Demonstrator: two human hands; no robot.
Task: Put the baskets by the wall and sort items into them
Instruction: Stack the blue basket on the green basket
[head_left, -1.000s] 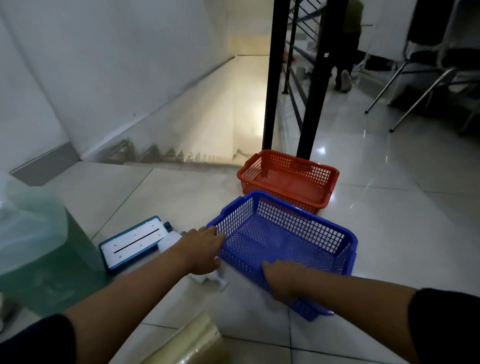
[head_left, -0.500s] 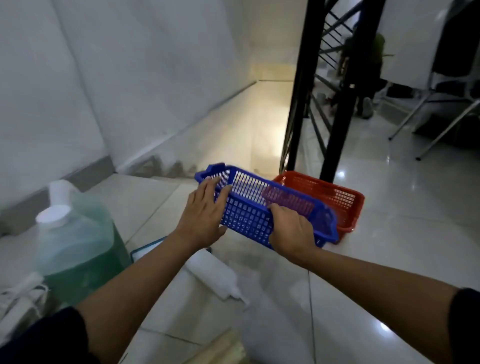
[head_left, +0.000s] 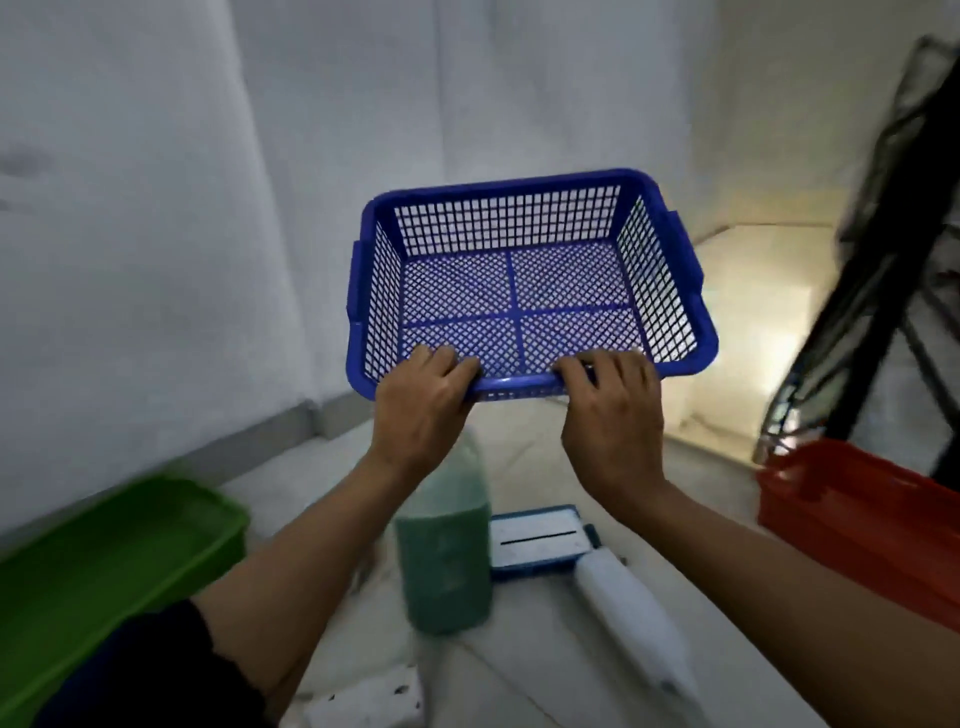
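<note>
Both hands, left (head_left: 422, 402) and right (head_left: 613, 415), curl their grip round the blue basket's (head_left: 524, 280) near rim, basket raised above the green jug (head_left: 447, 551).

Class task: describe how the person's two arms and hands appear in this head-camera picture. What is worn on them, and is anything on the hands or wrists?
Both forearms are bare from wrist to above the elbow. The left arm ends in a dark, black-looking sleeve pushed up near the elbow. The right arm's sleeve is out of frame. The left hand and right hand wear no gloves; no rings, watch or bracelet are visible.
</note>
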